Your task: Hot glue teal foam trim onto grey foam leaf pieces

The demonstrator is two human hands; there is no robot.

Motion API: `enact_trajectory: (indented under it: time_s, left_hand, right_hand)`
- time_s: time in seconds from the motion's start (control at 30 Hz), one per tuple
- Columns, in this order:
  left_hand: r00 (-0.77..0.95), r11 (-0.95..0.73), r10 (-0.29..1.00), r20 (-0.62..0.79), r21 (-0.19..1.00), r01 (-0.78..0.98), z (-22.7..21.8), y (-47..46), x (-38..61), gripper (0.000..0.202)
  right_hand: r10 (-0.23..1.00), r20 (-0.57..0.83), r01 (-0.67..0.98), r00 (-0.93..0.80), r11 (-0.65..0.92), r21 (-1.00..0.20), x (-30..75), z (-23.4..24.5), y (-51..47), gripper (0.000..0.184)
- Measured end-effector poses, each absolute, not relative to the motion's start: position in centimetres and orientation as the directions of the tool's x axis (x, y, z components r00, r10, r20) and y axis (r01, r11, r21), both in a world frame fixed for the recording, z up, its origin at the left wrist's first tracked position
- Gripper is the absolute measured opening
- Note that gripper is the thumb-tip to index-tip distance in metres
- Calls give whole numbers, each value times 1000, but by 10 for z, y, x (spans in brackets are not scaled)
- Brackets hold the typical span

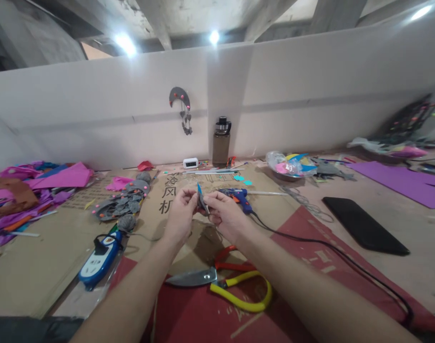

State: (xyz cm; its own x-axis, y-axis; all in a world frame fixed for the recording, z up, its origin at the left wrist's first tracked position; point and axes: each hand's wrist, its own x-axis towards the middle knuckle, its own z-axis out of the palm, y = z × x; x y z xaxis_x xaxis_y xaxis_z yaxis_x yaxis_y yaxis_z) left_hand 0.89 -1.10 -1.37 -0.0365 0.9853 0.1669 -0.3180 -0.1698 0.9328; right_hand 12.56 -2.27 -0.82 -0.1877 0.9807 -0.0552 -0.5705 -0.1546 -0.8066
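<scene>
My left hand (183, 212) and my right hand (228, 213) meet over the middle of the table, fingertips pinched on one small grey felt piece (202, 202). A blue tip (199, 189) sticks up from it; the fingers hide much of its shape. Just behind my right hand lies a blue glue gun (244, 200) with a clear glue stick (265, 193) in its back. Below the hands, large scissors (192, 279) with one red and one yellow handle rest on red card (192, 317), blades toward the left.
At left are a power strip (100, 262), a grey yarn ball (126, 222), grey felt pieces (122, 205) and colourful felt scraps (63, 177). A bottle (221, 145) stands by the wall. To the right lie a black phone (363, 226), purple felt (399, 183) and a black cord (324, 243).
</scene>
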Motion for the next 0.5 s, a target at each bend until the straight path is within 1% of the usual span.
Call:
enact_trajectory:
  time_s: [0.17, 0.27, 0.4, 0.5]
  left_hand:
    - [-76, -141, 989, 124, 947, -289, -23, -9, 12, 27]
    - [-84, -131, 990, 109, 934, -333, -23, -11, 15, 22]
    - [-35, -109, 994, 104, 886, -451, -20, -16, 19, 19]
    - [19, -69, 996, 85, 906, -418, -18, -19, 19, 22]
  right_hand:
    - [998, -47, -462, -47, -63, -884, 112, -15, -21, 24]
    - [999, -11, -404, 34, 4, -915, 108, -18, -19, 20]
    - [995, 16, -375, 101, 53, -926, 109, -22, -15, 17]
    - [989, 56, -348, 133, 100, -932, 111, -24, -12, 16]
